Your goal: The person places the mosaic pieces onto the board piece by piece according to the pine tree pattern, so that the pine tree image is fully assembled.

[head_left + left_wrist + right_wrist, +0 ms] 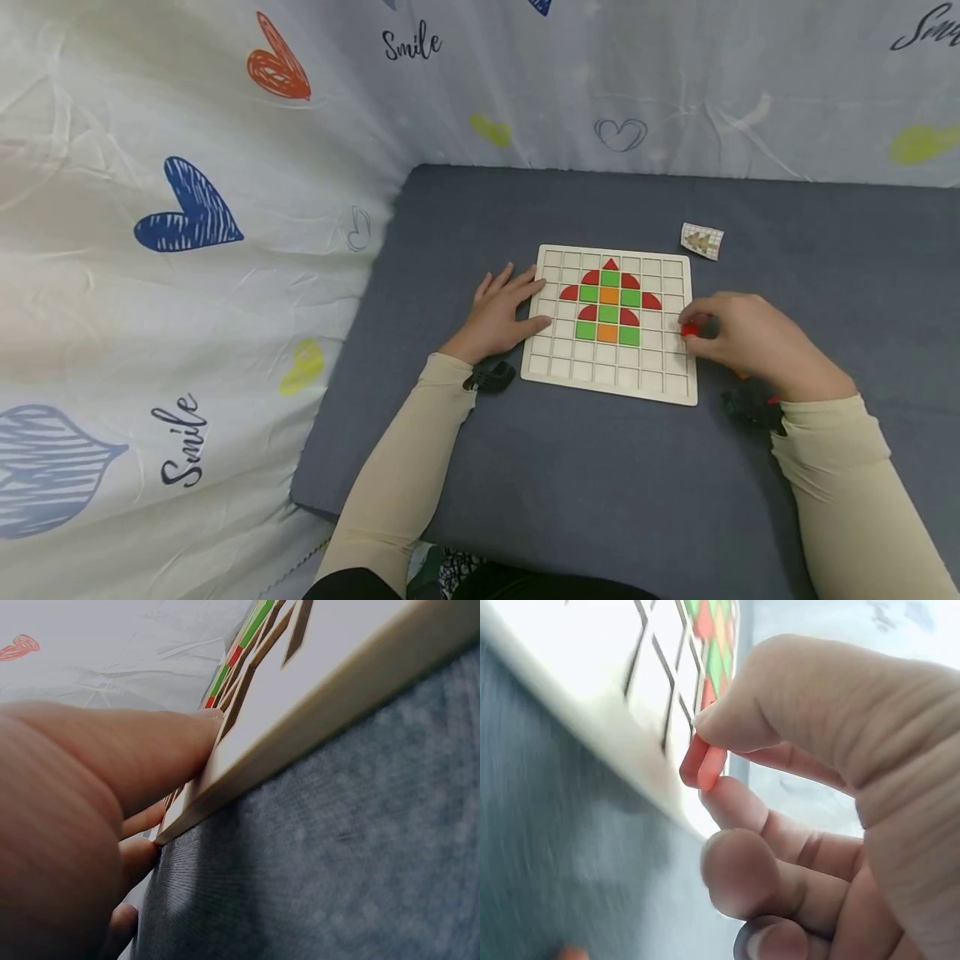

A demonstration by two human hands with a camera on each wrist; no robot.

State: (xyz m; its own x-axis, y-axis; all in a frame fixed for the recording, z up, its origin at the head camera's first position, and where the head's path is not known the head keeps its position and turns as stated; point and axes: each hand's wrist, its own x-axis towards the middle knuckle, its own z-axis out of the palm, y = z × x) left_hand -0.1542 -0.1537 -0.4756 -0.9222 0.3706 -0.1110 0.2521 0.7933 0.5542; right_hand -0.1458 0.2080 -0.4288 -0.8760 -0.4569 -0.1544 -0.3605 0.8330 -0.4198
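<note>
A white square pegless board [570, 367] with a grid of cells lies on the grey table. Red, green and orange tiles form a tree-like pattern on it, with a red triangle [611, 265] at the top and an orange square tile [607, 333] in the lowest row. My left hand [495, 317] rests at the board's left edge, fingers spread, the thumb [172, 750] on the rim. Beside the right edge, my right hand [757, 342] pinches a small red tile [705, 763] between thumb and fingertips. Its exact shape is partly hidden.
A small printed card [702, 242] lies beyond the board's upper right corner. Something orange [574, 954] sits on the table beneath the right hand, mostly hidden. White patterned fabric [285, 250] hangs along the left and back of the grey table [570, 492].
</note>
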